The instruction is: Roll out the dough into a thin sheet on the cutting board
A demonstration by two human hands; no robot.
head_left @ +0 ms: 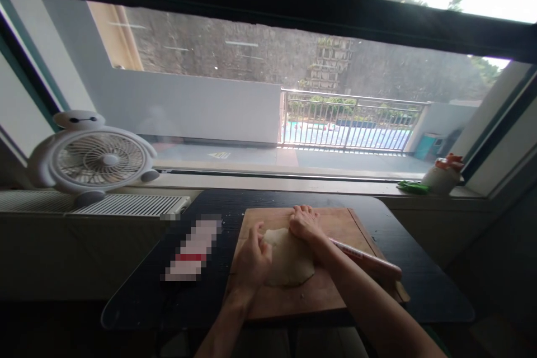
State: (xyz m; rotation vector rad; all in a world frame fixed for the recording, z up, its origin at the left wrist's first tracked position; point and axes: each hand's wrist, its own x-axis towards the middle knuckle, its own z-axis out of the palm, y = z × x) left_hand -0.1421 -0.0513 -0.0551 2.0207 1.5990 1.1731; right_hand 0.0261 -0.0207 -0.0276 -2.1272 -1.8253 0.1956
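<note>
A flat, pale sheet of dough (289,263) lies on a wooden cutting board (293,305). At its left edge is my left hand (257,254), fingers loosely bent and apart, the thumb side touching the dough. My right hand (305,221) reaches to the dough's upper right edge, its fingers curled down over that edge; the fingertips are partly hidden. A rolling pin (371,261) rests at an angle on the right side of the board, partly covered by my right forearm.
The board stands on a dark table (142,291) beneath a wide window. A blurred pinkish item (193,251) lies on the table to the left. A white fan (104,159) stands by the radiator (138,205). On the sill at right are a white container (440,179) and something green (413,187).
</note>
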